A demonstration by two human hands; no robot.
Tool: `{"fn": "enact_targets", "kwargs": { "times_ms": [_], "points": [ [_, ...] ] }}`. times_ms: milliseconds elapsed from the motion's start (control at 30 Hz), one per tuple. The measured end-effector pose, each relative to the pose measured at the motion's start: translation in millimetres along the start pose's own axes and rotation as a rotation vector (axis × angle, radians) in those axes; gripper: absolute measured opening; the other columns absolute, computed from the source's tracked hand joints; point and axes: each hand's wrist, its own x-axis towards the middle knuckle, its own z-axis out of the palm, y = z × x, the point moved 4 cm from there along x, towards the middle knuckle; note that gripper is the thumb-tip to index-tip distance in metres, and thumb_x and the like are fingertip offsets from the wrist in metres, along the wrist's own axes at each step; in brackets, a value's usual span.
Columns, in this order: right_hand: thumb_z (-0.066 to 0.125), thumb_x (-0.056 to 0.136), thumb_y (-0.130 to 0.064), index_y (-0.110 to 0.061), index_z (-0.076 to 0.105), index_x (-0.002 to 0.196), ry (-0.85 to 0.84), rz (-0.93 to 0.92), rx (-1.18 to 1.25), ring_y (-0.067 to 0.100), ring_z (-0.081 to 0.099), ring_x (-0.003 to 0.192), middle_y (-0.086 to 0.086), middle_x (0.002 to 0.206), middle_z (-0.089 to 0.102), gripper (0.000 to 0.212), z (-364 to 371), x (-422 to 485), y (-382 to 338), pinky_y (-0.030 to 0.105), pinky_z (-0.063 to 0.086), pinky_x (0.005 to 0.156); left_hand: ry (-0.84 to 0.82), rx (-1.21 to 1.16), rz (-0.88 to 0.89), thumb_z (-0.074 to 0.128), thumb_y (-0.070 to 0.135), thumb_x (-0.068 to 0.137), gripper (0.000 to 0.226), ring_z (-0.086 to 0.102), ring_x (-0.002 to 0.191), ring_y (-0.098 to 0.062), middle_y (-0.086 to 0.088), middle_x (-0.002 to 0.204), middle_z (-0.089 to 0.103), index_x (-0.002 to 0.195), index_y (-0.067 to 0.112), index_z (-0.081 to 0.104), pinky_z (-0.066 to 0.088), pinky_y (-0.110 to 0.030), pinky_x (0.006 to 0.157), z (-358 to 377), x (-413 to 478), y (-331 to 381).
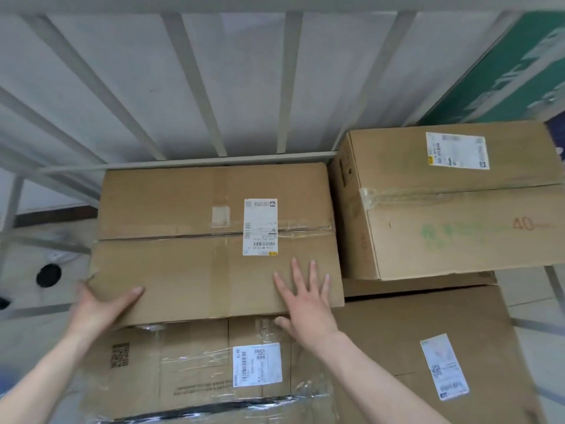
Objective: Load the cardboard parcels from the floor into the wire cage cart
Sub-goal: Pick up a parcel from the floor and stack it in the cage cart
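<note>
Seating job, by the look of it. Wide brown cardboard parcel with a white shipping label (198, 264) lies on top of a tape-wrapped brown parcel (198, 368), inside the grey wire cage cart (195, 87).

- Long axis runs left-right, parallel to the cart's back rail. Far edge looks tight against the rail; can't confirm contact.
- Left hand (97, 304) clamps the near-left corner, thumb on top, fingers round the side.
- Right hand (302, 304) lies flat on the top face near the near-right edge, fingers straight and spread, holding nothing.
- Parcel is straight ahead of both hands, so any push goes away from the body.
- Brown parcel with green print (458, 209) sits just beside on the right, so expect little sideways room.
</note>
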Motion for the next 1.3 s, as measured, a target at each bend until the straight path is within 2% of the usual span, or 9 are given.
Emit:
{"fn": "enact_targets", "kwargs": {
  "times_ms": [67,167,333,433,633,733,1000,1200,1300],
  "points": [
    [0.049,0.098,-0.052,-0.037,-0.028,0.148,-0.002,-0.006,-0.039,0.053,-0.038,0.134,0.011,0.150,-0.044,0.093,0,10,6,0.074,-0.011,0.111,-0.051,-0.113,0.047,0.084,0.062,0.046,0.124,0.053,0.126,-0.036,-0.015,0.144,0.051,0.147,0.021,0.026,0.039,-0.054,0.108,5,2,-2],
    [0.046,0.099,-0.052,-0.036,-0.032,0.143,0.010,0.044,-0.053,0.052,-0.037,0.135,0.010,0.150,-0.044,0.091,1,11,29,0.074,-0.008,0.111,-0.017,-0.147,0.074,0.088,0.056,0.056,0.113,0.055,0.124,-0.034,-0.012,0.141,0.053,0.145,0.020,0.029,0.042,-0.048,0.106,24,-2,3],
    [0.041,0.102,-0.048,-0.034,-0.029,0.145,0.019,0.047,-0.026,0.051,-0.037,0.136,0.011,0.152,-0.041,0.083,0,4,43,0.070,-0.008,0.114,-0.008,-0.136,0.078,0.082,0.069,0.052,0.120,0.051,0.126,-0.040,-0.016,0.143,0.049,0.146,0.022,0.023,0.040,-0.056,0.108,35,-6,6],
    [0.040,0.103,-0.047,-0.033,-0.029,0.146,0.009,0.047,-0.035,0.051,-0.038,0.135,0.012,0.150,-0.043,0.083,0,3,38,0.071,-0.007,0.114,-0.024,-0.085,0.056,0.082,0.068,0.058,0.121,0.048,0.129,-0.043,-0.019,0.146,0.044,0.149,0.021,0.019,0.039,-0.057,0.109,32,0,4],
    [0.040,0.105,-0.038,-0.031,-0.008,0.159,0.023,0.057,0.003,0.045,-0.024,0.147,0.009,0.163,-0.025,0.073,-13,-12,36,0.064,-0.001,0.119,-0.080,0.033,0.043,0.073,0.058,0.080,0.111,0.032,0.140,-0.045,-0.024,0.156,0.028,0.157,0.021,0.004,0.031,-0.057,0.115,28,-14,9],
    [0.036,0.105,-0.030,-0.028,-0.005,0.160,0.058,0.068,0.081,0.040,-0.019,0.150,0.009,0.165,-0.018,0.068,-24,-47,26,0.059,0.001,0.121,-0.104,0.188,0.162,0.064,0.055,0.088,0.100,0.015,0.150,-0.040,-0.021,0.163,0.014,0.159,0.019,0.005,0.019,-0.056,0.119,26,-69,27],
    [0.040,0.102,-0.028,-0.027,0.008,0.160,0.168,0.184,0.437,0.032,-0.006,0.153,0.007,0.168,-0.002,0.066,-105,-197,-9,0.053,0.006,0.122,-0.271,0.224,0.559,0.060,0.045,0.094,0.083,0.009,0.153,-0.017,0.003,0.165,0.015,0.159,0.024,0.013,0.012,-0.044,0.123,-13,-300,96],
    [0.041,0.103,-0.034,-0.026,0.020,0.158,0.275,0.203,0.558,0.030,-0.005,0.154,0.005,0.167,0.012,0.060,-164,-326,-38,0.053,0.003,0.122,-0.365,0.103,0.629,0.058,0.040,0.096,0.072,0.025,0.148,-0.013,0.002,0.162,0.027,0.157,0.019,0.026,0.020,-0.029,0.116,-76,-433,104],
    [0.042,0.103,-0.035,-0.027,0.020,0.158,0.344,0.246,0.657,0.027,-0.005,0.154,0.001,0.167,0.014,0.060,-187,-384,-54,0.050,0.002,0.123,-0.358,0.040,0.622,0.059,0.039,0.096,0.068,0.033,0.145,-0.015,0.002,0.161,0.032,0.155,0.022,0.031,0.025,-0.029,0.114,-109,-473,88]
  ]
}}
